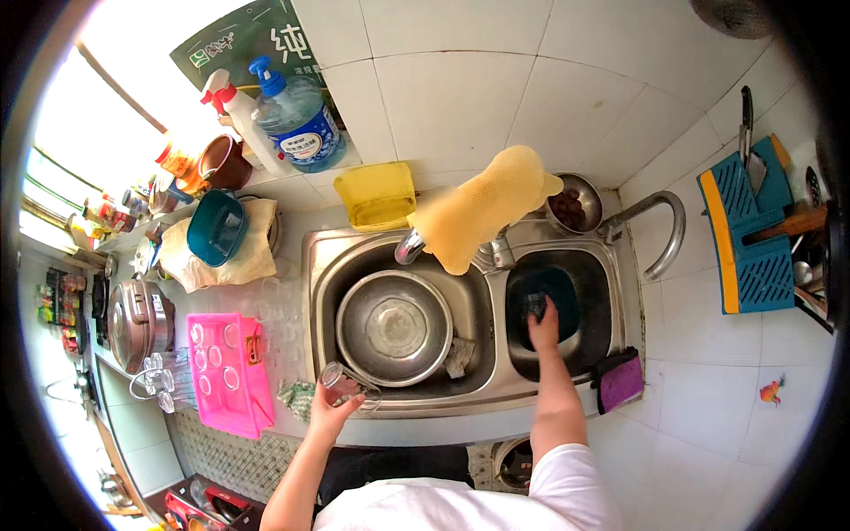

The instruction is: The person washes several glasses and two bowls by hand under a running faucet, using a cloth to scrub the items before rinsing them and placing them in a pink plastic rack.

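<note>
My left hand (334, 406) holds a clear drinking glass (350, 388) on its side above the near left edge of the double sink (498, 381). Just left of it lies a crumpled green and white cloth (297, 399). A large steel basin (395, 328) sits in the left bowl, with a grey rag (459, 357) beside it. My right hand (544, 325) reaches into the right bowl, over a dark teal container (566, 302); its fingertips touch something dark and glassy that I cannot make out. A yellow cloth (481, 206) drapes over the faucet.
A pink basket (229, 411) with several upturned glasses stands left of the sink. Behind are a yellow container (375, 196), a blue pump bottle (302, 126) and a steel bowl of dark round items (575, 203). A purple-black cloth (619, 383) hangs at the right front edge.
</note>
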Tool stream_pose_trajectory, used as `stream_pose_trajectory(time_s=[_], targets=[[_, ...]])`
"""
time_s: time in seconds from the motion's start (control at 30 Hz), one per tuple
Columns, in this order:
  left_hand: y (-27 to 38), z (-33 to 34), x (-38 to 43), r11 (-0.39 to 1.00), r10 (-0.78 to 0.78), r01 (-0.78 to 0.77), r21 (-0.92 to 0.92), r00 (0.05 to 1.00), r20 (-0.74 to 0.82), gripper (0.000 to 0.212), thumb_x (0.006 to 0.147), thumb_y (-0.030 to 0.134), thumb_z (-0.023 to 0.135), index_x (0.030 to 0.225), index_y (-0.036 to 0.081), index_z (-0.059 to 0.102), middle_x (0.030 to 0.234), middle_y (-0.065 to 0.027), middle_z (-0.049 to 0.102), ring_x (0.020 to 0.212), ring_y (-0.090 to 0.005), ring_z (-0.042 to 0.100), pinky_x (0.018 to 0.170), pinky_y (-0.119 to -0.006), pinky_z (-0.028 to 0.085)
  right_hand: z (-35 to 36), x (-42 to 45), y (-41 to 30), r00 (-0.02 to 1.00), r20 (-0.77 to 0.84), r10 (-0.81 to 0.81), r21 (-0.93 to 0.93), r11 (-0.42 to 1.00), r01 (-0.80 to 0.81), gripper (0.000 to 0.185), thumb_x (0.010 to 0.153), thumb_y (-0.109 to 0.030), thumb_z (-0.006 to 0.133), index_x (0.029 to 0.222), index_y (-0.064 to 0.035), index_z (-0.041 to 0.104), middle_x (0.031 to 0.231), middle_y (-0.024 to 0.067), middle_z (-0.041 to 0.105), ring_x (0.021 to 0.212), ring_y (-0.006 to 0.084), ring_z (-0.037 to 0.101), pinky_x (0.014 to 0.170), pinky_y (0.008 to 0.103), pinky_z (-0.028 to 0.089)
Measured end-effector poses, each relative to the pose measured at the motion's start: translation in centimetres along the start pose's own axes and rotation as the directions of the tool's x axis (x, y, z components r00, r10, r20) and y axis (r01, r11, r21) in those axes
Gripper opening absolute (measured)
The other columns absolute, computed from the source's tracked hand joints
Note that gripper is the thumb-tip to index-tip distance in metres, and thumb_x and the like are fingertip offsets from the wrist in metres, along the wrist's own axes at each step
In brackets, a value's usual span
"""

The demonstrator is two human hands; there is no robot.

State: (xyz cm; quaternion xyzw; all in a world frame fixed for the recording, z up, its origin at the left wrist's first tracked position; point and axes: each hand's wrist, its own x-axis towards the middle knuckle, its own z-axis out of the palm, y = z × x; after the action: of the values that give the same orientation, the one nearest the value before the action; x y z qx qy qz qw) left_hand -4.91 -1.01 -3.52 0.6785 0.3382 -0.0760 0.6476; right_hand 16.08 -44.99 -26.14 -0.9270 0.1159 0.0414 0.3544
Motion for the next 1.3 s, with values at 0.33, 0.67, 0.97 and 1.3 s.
stream_pose_trajectory(time_s=[0.33,0.67,0.97,1.3], targets=[[0.4,1.9,1.2,0.994,-0.091,0.092,-0.056,0.996,0.022,0.056,0.077,0.006,0.079,0.122,0.002,0.047,0.115,-0.012,0.064,0.106,-0.0199,0.062,0.092,-0.035,0.05,2.1,5.9,9.3,0.624,0.147,0.767,0.107,0.615,-0.781,0.059,0.095,-0.037,0.057,0.139,-0.001,0.039,0.123,0.0252,0.056,0.109,0.0408,0.057,0.086,0.051,0.051],[0.2,2.3,1.3,0.978,-0.126,0.132,-0.159,0.991,0.047,0.052,0.079,0.008,0.079,0.119,0.004,0.047,0.111,-0.0093,0.064,0.105,-0.0182,0.061,0.091,-0.033,0.049,-3.5,1.4,-2.5,0.765,0.165,0.622,0.493,0.62,-0.61,0.045,0.091,-0.008,0.057,0.128,-0.0029,0.032,0.094,0.0205,0.057,0.09,0.0368,0.059,0.075,0.0506,0.049],[0.1,2.1,1.1,0.989,-0.084,0.089,-0.122,0.995,0.045,0.049,0.08,0.009,0.076,0.12,0.007,0.048,0.109,-0.0111,0.064,0.102,-0.0226,0.063,0.084,-0.036,0.054,-5.6,-0.7,-2.6,0.85,0.307,-0.429,-0.562,0.639,0.525,0.035,0.074,-0.015,0.068,0.105,-0.0022,0.058,0.107,0.0163,0.058,0.098,0.0316,0.057,0.091,0.0458,0.039],[0.2,1.2,0.7,0.979,-0.112,0.117,-0.169,0.993,0.041,0.049,0.083,0.015,0.075,0.122,0.006,0.046,0.111,-0.0116,0.062,0.105,-0.0241,0.063,0.083,-0.036,0.054,-3.2,-1.8,1.4,0.939,0.332,-0.086,-0.542,0.798,0.264,0.033,0.09,-0.032,0.057,0.097,-0.0009,0.063,0.104,0.0176,0.062,0.103,0.035,0.059,0.092,0.053,0.042]])
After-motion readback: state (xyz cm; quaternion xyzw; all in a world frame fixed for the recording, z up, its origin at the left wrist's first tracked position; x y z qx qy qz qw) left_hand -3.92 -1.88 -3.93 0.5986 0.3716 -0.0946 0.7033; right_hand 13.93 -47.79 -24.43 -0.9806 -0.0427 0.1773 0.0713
